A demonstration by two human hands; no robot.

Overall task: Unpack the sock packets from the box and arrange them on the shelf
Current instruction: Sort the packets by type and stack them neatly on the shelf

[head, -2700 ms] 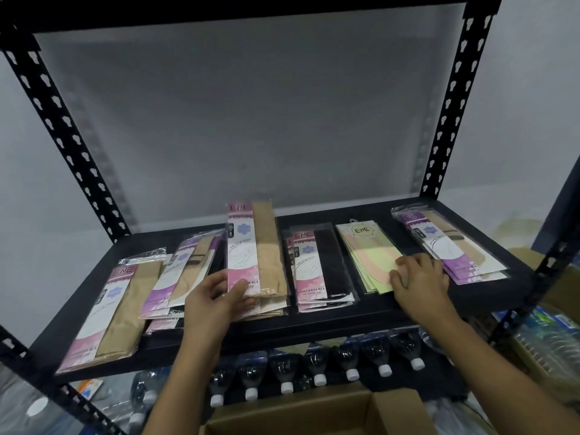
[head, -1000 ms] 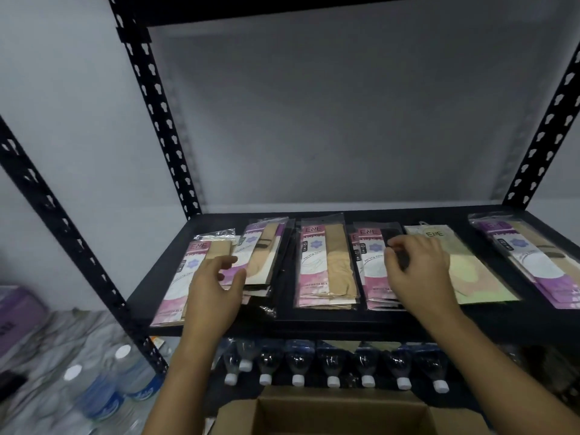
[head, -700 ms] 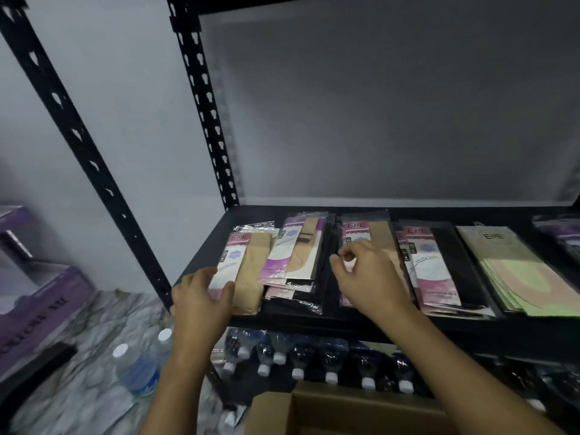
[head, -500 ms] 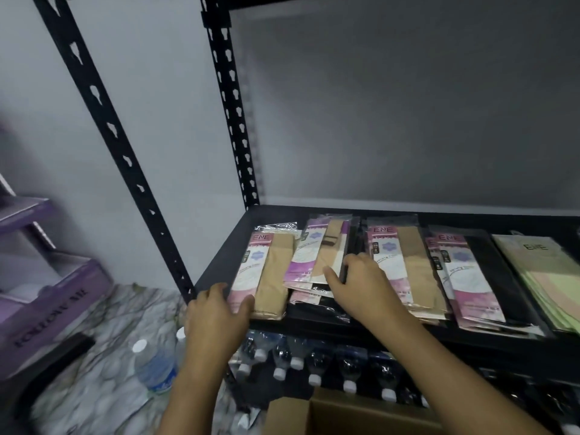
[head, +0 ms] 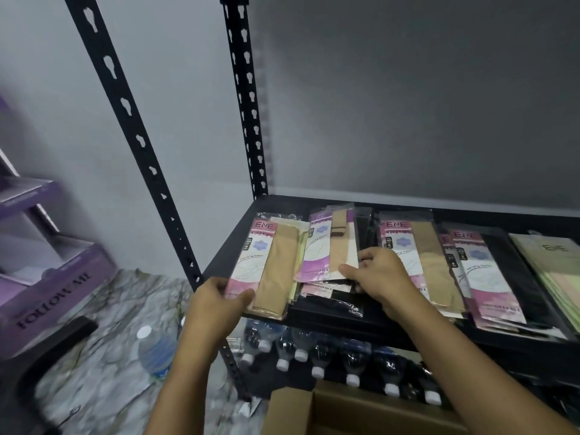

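Head view: the left hand (head: 216, 304) grips the near end of the leftmost sock packet (head: 266, 265), fingers curled under it and thumb on top, at the shelf's (head: 329, 324) front left corner. The right hand (head: 379, 274) pinches the near end of the purple packet stack (head: 326, 249) just beside it. More packets (head: 420, 262) lie in a row to the right. The open box (head: 361, 412) sits below, near capped bottles (head: 317, 359).
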